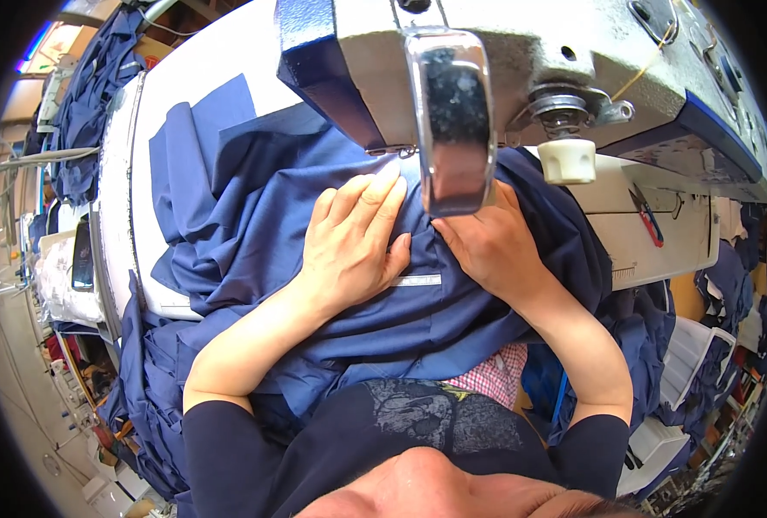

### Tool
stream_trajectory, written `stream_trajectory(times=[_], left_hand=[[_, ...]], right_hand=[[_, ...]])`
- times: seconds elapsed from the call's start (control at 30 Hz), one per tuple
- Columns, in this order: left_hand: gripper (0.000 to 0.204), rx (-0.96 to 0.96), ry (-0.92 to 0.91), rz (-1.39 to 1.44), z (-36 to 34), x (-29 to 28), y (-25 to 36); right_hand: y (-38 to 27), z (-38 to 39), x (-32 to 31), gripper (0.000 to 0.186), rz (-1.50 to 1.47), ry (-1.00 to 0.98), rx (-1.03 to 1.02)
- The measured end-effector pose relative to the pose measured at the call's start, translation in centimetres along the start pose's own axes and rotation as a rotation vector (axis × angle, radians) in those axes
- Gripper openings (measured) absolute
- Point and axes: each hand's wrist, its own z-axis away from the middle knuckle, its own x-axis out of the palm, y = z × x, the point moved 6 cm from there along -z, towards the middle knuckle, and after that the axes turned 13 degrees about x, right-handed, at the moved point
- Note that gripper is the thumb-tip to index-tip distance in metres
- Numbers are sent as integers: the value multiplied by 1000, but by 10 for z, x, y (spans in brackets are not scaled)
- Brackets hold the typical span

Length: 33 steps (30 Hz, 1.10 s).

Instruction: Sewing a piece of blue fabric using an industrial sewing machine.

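A large piece of navy fabric (254,207) lies in folds across the sewing machine bed and hangs down over my lap. My left hand (357,229) rests flat on it, fingers stretched toward the needle area and thumb apart. My right hand (495,246) has its thumb and fingers closed on the fabric, with some fingertips hidden behind a shiny metal lever (452,121). Between and below the hands a light grey strip (418,281) shows on the cloth. The sewing machine head (521,52) stands over the work and hides the needle and presser foot.
Red-handled snips (647,216) lie on the machine table (685,246) at the right. A white tension knob (566,161) sticks out above my right hand. More navy garments (98,95) are heaped at the far left. White trays (698,358) stand at the lower right.
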Motion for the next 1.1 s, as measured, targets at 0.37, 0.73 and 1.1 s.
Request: stream_trajectory(times=[0.37,0.73,1.1], left_hand=[[58,2,14,-8,-8,0,-18],[63,17,30,172,-14,-11,-14],[65,58,-108,91,2,-2,5]], right_hand=[[13,-11,6,24,-122,-1,-29],[-19,22,4,33,166,7,-37],[-4,23,-2,35,91,-53,-70]])
